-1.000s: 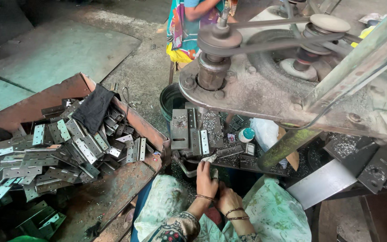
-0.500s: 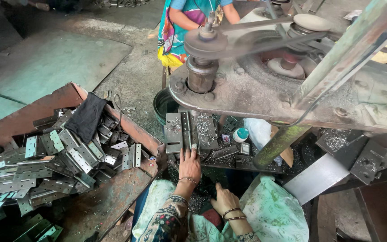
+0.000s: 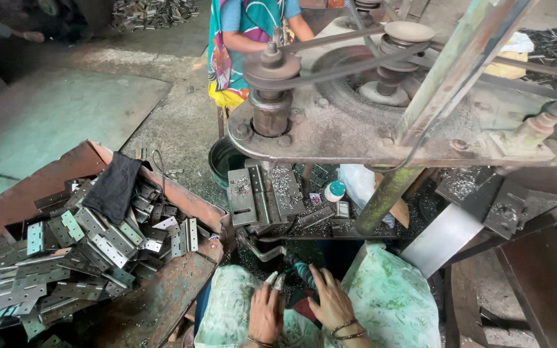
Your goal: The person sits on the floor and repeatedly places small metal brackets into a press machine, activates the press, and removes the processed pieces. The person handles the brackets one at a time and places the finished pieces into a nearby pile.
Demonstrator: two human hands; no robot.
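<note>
my two hands rest low at my lap, under the front edge of a belt-driven drill press. my left hand (image 3: 267,310) lies flat on my pale green printed clothing (image 3: 388,303), its fingertips capped in pale covers, fingers loosely spread and holding nothing. my right hand (image 3: 331,301) is just beside it, fingers fanned open over a dark red and teal bit of cloth, also empty as far as i can see.

the work sits ahead of me: a grey metal jig plate (image 3: 262,193) strewn with bright shavings, directly below the spindle (image 3: 271,103). to my left a rusty tray (image 3: 162,303) carries a heap of flat metal hinges (image 3: 91,251), a black rag (image 3: 114,187) draped over it.

to do this step well, i judge each hinge should seat square on the jig, with the fingers kept well away from the spindle and the belt.

of packages, only a small white bottle with a teal cap (image 3: 335,191) stands right of the jig, near a white plastic bag (image 3: 359,183). its label is too small to make out.
</note>
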